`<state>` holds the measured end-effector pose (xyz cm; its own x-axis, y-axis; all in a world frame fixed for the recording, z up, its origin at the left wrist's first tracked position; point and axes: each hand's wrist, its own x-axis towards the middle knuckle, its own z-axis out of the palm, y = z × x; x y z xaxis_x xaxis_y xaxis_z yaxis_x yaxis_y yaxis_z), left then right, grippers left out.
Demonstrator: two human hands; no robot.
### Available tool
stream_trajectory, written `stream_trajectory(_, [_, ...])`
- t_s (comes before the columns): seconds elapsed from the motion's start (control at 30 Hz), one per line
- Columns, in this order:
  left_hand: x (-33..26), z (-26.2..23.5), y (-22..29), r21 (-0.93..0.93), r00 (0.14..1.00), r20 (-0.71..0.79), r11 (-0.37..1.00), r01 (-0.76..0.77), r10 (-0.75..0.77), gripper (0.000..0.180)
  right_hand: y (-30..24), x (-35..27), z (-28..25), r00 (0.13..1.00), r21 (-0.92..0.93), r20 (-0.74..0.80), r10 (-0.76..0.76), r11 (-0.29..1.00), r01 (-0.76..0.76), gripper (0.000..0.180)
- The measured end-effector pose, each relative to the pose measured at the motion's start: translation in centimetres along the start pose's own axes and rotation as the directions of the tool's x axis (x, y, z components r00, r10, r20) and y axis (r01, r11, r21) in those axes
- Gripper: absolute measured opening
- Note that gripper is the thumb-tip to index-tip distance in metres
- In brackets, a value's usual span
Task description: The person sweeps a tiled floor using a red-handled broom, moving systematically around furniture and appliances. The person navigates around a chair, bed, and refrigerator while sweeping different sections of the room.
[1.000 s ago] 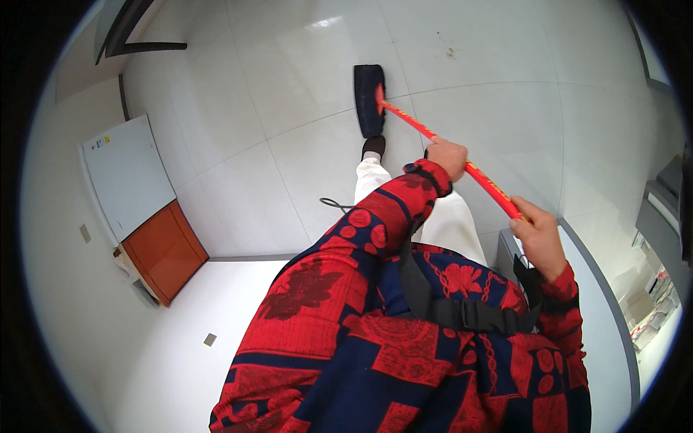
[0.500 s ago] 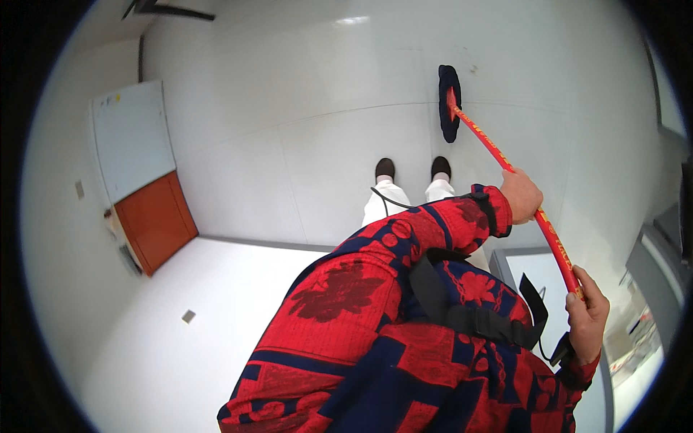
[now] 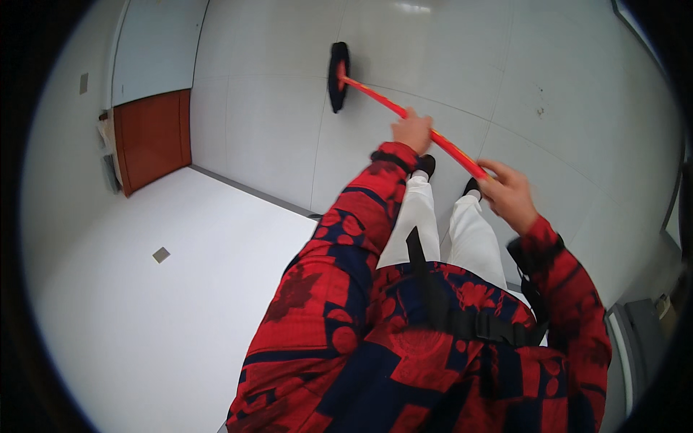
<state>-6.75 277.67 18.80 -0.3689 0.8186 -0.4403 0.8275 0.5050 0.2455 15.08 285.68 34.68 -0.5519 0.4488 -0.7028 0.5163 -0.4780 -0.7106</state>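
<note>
A flat mop with a red handle and a dark, fluffy pad reaches over the pale tiled floor ahead of me. The pad lies on the floor, left of my feet. My left hand is closed around the middle of the handle. Nearer to me, my right hand grips the handle's top end, fingers curled over it. Both arms are in red and navy patterned sleeves. My dark shoes are partly hidden behind the hands and handle.
At left, a reddish-brown panel adjoins a pale blue-white panel. A broad white surface with a dark edge fills the lower left. Small brown specks mark the floor at right. A grey box-like object stands at lower right.
The mop pad has swept left across the floor, and both hands have swung left with the handle. The view has also shifted, bringing more of my white trousers into sight.
</note>
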Motion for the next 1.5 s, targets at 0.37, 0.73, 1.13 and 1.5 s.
stream_trajectory(0.37, [0.4, -6.1, -21.8, -0.274, 0.946, -0.19, 0.94, 0.204, -0.261, 0.033, -6.8, 18.1, 23.1, 0.984, -0.022, 0.176, 0.008, 1.0, -0.004, 0.04])
stream_trajectory(0.73, [1.4, -2.7, -16.6, -0.257, 0.954, -0.063, 0.928, 0.27, -0.294, 0.027, -5.3, 16.3, 20.2, 0.978, 0.051, 0.049, 0.202, 0.978, -0.204, 0.04])
stream_trajectory(1.13, [-1.5, 4.5, 2.0, -0.092, 0.992, 0.067, 0.989, 0.112, -0.106, 0.024, 3.3, 2.8, 2.8, 0.963, 0.137, -0.07, 0.259, 0.959, -0.248, 0.043])
stream_trajectory(1.5, [-5.5, 10.7, 25.4, -0.105, 0.935, 0.269, 0.972, -0.208, 0.229, 0.024, 11.2, -14.9, -15.2, 0.93, 0.072, -0.345, 0.128, 0.991, -0.109, 0.03])
